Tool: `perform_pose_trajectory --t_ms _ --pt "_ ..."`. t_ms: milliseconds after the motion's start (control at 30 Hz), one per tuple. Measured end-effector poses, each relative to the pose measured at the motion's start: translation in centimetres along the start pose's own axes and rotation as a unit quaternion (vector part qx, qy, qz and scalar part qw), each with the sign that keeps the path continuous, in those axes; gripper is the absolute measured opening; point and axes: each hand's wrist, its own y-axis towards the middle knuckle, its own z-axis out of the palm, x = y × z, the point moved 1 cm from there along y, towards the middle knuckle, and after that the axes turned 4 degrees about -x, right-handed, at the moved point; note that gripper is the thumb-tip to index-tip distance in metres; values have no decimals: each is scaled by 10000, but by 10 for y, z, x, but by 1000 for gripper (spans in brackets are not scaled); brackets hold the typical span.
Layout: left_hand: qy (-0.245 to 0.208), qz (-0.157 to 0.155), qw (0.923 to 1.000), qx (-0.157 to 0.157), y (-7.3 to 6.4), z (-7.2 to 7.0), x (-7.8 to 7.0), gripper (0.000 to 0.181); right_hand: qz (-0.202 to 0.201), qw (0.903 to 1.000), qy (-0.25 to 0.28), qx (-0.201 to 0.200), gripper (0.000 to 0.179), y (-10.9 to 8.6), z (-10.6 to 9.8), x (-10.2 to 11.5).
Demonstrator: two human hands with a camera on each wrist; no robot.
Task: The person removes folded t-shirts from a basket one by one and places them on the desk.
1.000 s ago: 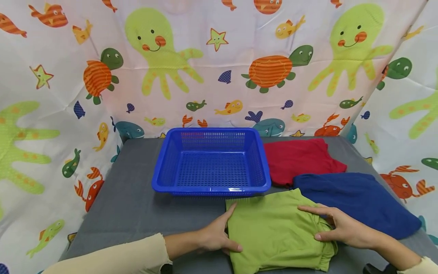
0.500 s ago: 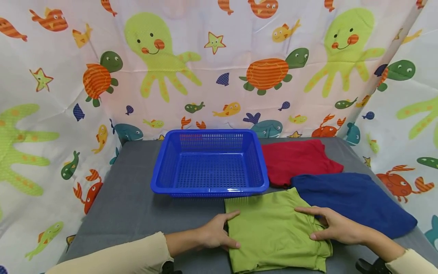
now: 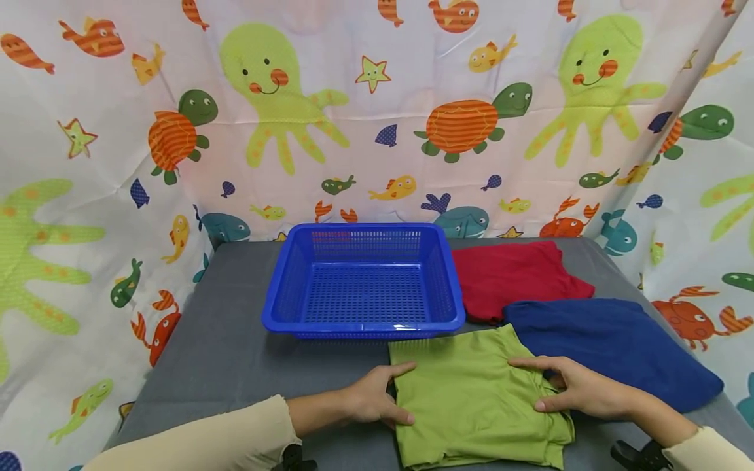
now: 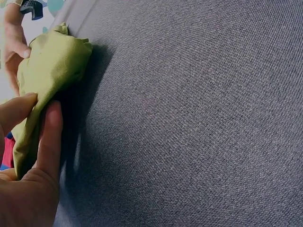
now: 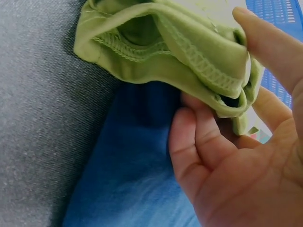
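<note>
A folded green shirt point(image 3: 471, 392) lies on the grey cloth surface in front of the basket. At its left edge my left hand point(image 3: 371, 396) grips the fabric; in the left wrist view the edge is held between fingers point(image 4: 51, 137) above and below it. My right hand point(image 3: 589, 389) holds the shirt's right edge, with some fingers tucked underneath. Stitched hems of the green shirt point(image 5: 189, 52) show in the right wrist view, above a dark blue folded cloth point(image 5: 137, 165). Parts of the fingers under the shirt are hidden.
A blue plastic basket point(image 3: 363, 327) with nothing in it stands behind the shirt. To its right lie a red folded cloth point(image 3: 518, 275) and the blue one. A curtain printed with sea animals point(image 3: 377, 150) closes off the back and sides.
My right hand and the shirt's right edge have shifted slightly left. The left hand's upper finger has come down a little onto the shirt, narrowing its spread. The basket stays put.
</note>
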Motion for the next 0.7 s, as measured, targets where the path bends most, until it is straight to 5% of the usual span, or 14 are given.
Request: perform_pose_trajectory --t_ms 400,700 --pt "10 -21 10000 -88 -3 -5 0 78 -136 9998 90 108 64 3 -1 5" --pt "-138 193 9997 -68 -7 -17 -2 66 174 9994 -312 -48 58 -1 -13 13"
